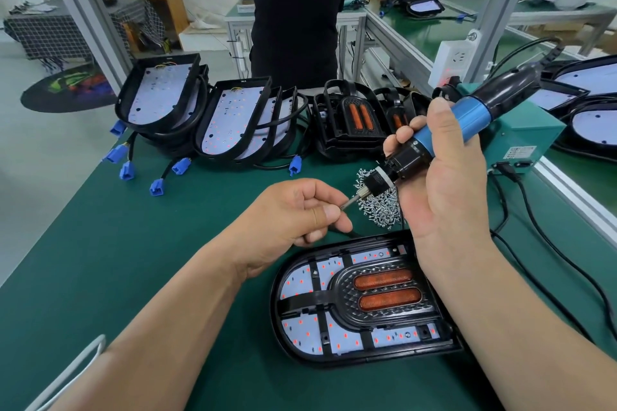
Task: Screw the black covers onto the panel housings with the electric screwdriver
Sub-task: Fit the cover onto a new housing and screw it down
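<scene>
A panel housing lies on the green mat in front of me, with a black cover carrying two orange reflector strips set in it. My right hand grips the blue and black electric screwdriver, held tilted above the housing with its bit pointing down-left. My left hand pinches the tip of the bit between thumb and forefinger; a screw there is too small to make out. A pile of small silver screws lies behind the bit.
Stacks of open panel housings with blue connectors stand at the back, beside stacked black covers. A teal power box with cables sits at right. A person in black stands across the bench.
</scene>
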